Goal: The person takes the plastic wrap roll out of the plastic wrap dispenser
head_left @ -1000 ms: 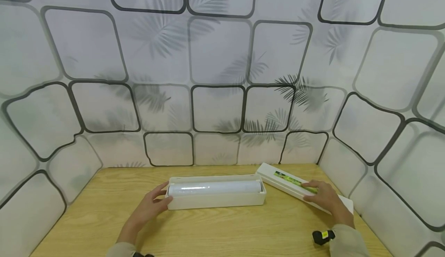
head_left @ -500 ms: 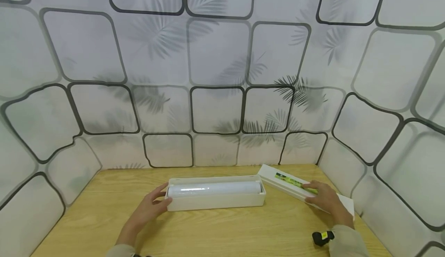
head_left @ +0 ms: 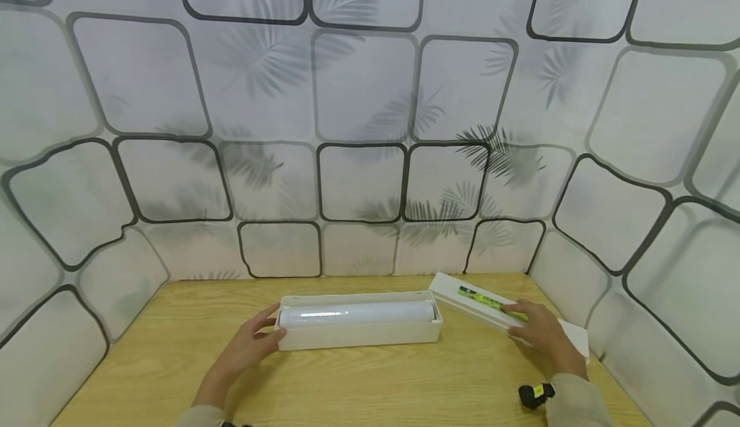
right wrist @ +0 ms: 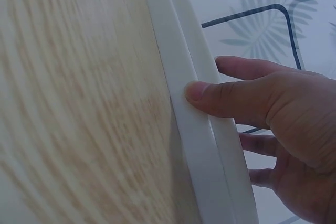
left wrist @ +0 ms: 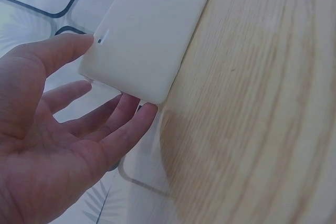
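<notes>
A long white box lies lengthwise on the table, its top uncovered. Inside it is a glossy whitish roll of plastic wrap. My left hand holds the box's left end, thumb at the front corner and the other fingers spread round the end. To the right, a white lid with a green label lies at a slant. The right hand grips it towards its near end. In the right wrist view the thumb presses the lid's side, with the fingers beyond its far edge.
Both things rest on a light wood-grain table. Patterned wall covering closes in the back and both sides, and the lid's near end lies close to the right side. A small black device is on the right wrist.
Both hands, the box and the lid stay essentially in place; only a slight shift of the head view shows.
</notes>
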